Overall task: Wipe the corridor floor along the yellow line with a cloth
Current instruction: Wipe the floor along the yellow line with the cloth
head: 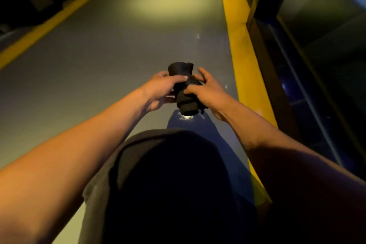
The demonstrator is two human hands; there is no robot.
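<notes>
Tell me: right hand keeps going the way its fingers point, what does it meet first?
The right hand points left across the dark cloth that it grips, so past the cloth it would probably meet the left hand first. Depth is unclear.

Open grey floor (111,49) ahead and left, raised yellow curb (240,45) and dark glass wall (316,55) blocking right

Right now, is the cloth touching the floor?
Apart. The head view shows the dark cloth held bunched in the air between the left hand and right hand, above the floor.
</notes>
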